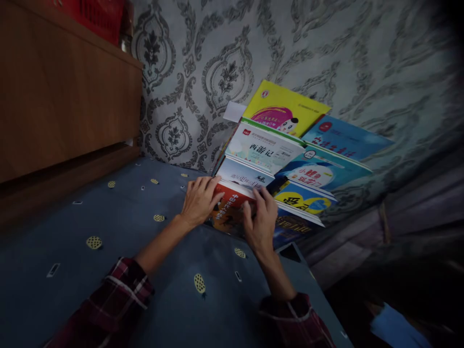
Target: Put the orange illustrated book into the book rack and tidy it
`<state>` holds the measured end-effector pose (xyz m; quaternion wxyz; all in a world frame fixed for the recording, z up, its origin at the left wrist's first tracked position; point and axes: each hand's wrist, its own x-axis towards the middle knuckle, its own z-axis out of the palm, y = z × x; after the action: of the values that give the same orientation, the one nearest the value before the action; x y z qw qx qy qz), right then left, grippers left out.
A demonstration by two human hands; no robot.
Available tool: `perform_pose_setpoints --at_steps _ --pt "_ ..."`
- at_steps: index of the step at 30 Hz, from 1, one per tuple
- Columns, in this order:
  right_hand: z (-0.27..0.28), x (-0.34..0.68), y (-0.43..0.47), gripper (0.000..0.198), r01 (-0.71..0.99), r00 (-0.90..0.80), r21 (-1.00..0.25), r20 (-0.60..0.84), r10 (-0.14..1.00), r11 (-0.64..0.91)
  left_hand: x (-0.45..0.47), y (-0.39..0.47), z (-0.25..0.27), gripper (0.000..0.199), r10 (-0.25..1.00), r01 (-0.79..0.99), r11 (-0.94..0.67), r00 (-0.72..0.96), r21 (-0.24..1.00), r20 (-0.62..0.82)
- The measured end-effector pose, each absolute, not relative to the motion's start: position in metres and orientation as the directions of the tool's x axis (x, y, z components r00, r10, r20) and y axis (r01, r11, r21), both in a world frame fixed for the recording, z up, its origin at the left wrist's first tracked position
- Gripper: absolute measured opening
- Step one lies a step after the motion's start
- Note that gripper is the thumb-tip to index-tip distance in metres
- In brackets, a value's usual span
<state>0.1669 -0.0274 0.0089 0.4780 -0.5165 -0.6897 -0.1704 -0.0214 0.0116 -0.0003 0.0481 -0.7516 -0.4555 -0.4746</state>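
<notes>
Plaid sleeves point(114, 295) reach forward over a blue, pineapple-printed cloth point(163, 275). Your left hand point(197, 203) bends its fingers at the upper left corner of the red book point(229, 212); your right hand point(261, 220) curls loosely at its right side — whether either grips, you cannot tell. That red book is frontmost in its column, with a white book point(268, 152) and a yellow book point(290, 108) behind — patterned wallpaper point(228, 72) beyond.

A red basket point(103, 19) tops a wooden cabinet point(68, 87) beside patterned wallpaper point(174, 137); pineapple prints point(199, 283) dot a blue surface point(170, 290), near a gathered curtain point(409, 217).
</notes>
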Motion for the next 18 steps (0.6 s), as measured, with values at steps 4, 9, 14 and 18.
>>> perform_pose_setpoints --at_steps 4,9,14,18 --pt "0.006 0.171 -0.018 0.043 0.894 -0.063 -0.203 0.826 0.56 0.399 -0.022 0.01 0.007 0.038 0.645 0.748 -0.566 0.141 0.346 0.751" --pt "0.011 0.169 -0.02 0.04 0.87 -0.028 -0.257 0.827 0.562 0.421 -0.023 0.01 0.011 0.037 0.674 0.733 -0.564 0.141 0.382 0.725" --pt "0.014 0.17 -0.019 0.05 0.804 0.124 -0.403 0.832 0.541 0.436 -0.023 0.023 0.005 0.046 0.645 0.505 -0.662 0.008 0.554 0.764" --pt "0.012 0.17 -0.008 0.063 0.67 0.271 -0.589 0.76 0.59 0.452 -0.016 0.035 0.001 0.057 0.651 0.365 -0.698 -0.038 0.616 0.759"
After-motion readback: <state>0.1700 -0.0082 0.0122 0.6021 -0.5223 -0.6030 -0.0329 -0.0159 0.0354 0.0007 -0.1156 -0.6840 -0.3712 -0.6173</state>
